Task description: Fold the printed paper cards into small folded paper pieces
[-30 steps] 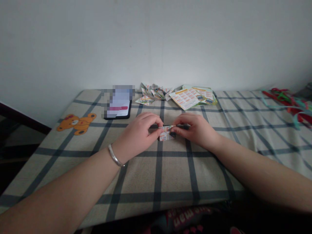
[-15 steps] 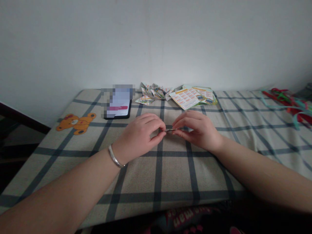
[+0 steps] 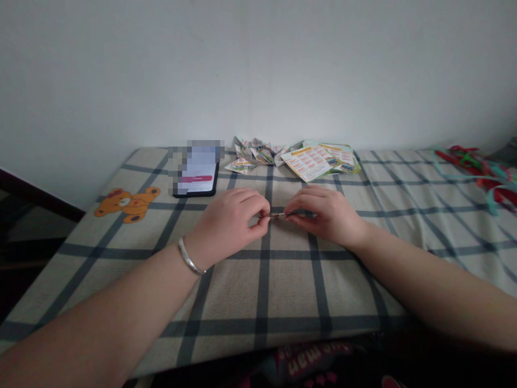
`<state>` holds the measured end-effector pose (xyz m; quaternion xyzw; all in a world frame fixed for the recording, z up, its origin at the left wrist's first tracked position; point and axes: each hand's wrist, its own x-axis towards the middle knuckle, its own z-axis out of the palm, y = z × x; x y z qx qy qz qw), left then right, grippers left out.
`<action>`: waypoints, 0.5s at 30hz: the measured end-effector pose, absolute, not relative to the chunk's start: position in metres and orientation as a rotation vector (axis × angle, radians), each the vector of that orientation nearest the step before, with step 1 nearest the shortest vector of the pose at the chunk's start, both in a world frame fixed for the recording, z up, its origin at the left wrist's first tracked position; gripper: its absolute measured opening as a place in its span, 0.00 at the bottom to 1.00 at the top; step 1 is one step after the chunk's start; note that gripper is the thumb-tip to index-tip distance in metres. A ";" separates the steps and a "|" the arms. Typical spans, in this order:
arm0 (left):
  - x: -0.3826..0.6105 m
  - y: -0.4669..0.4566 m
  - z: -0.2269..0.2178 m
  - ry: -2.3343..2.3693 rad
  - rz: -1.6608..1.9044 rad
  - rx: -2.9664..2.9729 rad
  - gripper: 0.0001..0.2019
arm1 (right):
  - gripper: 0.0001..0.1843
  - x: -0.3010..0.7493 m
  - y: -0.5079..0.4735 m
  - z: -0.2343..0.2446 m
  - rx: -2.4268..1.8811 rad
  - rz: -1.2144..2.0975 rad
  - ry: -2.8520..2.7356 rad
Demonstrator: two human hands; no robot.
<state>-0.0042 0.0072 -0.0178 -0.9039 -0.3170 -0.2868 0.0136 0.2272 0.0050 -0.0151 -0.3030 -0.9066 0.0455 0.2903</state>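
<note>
Between my hands, just above the checked cloth (image 3: 285,291), is a small thin flat piece (image 3: 278,215), seen almost edge-on, so what it is cannot be made out; it looks like a folded strip of paper. My left hand (image 3: 236,218), with a silver bangle (image 3: 189,258) at the wrist, pinches its left end between thumb and forefinger. At the opposite end, the thumb and fingers of my right hand (image 3: 327,215) are closed on it. Most of the piece is hidden by my fingers.
A phone (image 3: 197,178) with a lit screen lies at the back left, near a flat bear figure (image 3: 127,205). Against the wall are crumpled printed papers (image 3: 258,152) and printed sheets (image 3: 309,163). Colourful ribbons (image 3: 476,167) lie at the far right.
My left hand has shifted slightly left, leaving a wider gap between the hands and a little more of the thin piece showing. Everything else on the cloth stays put.
</note>
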 end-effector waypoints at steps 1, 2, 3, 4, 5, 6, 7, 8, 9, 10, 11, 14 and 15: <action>-0.004 0.008 -0.018 -0.998 -0.898 -2.817 0.03 | 0.05 0.227 0.005 -0.015 -0.820 0.120 -2.422; -0.004 0.008 -0.019 -1.002 -0.902 -2.819 0.03 | 0.05 0.228 0.006 -0.015 -0.823 0.124 -2.427; -0.005 0.009 -0.019 -1.005 -0.905 -2.818 0.03 | 0.05 0.228 0.006 -0.015 -0.817 0.132 -2.432; -0.005 0.009 -0.019 -1.007 -0.906 -2.819 0.02 | 0.05 0.228 0.006 -0.015 -0.804 0.140 -2.438; -0.005 0.009 -0.019 -1.009 -0.904 -2.818 0.02 | 0.05 0.228 0.006 -0.015 -0.784 0.146 -2.444; -0.005 0.010 -0.019 -1.008 -0.900 -2.818 0.02 | 0.06 0.228 0.006 -0.015 -0.762 0.150 -2.448; -0.005 0.010 -0.019 -1.007 -0.894 -2.821 0.03 | 0.06 0.229 0.006 -0.015 -0.740 0.151 -2.452; -0.006 0.010 -0.018 -1.005 -0.886 -2.824 0.03 | 0.06 0.229 0.006 -0.015 -0.718 0.150 -2.454; -0.006 0.010 -0.018 -1.004 -0.881 -2.829 0.03 | 0.06 0.229 0.006 -0.015 -0.693 0.146 -2.454; -0.006 0.010 -0.018 -1.002 -0.881 -2.833 0.03 | 0.05 0.230 0.005 -0.015 -0.665 0.142 -2.456; -0.006 0.010 -0.018 -1.001 -0.887 -2.838 0.03 | 0.05 0.230 0.005 -0.015 -0.641 0.137 -2.460; -0.007 0.010 -0.019 -1.000 -0.918 -2.854 0.02 | 0.04 0.230 0.005 -0.015 -0.596 0.103 -2.479; -0.007 0.010 -0.020 -0.999 -0.922 -2.864 0.02 | 0.04 0.230 0.005 -0.015 -0.589 0.087 -2.488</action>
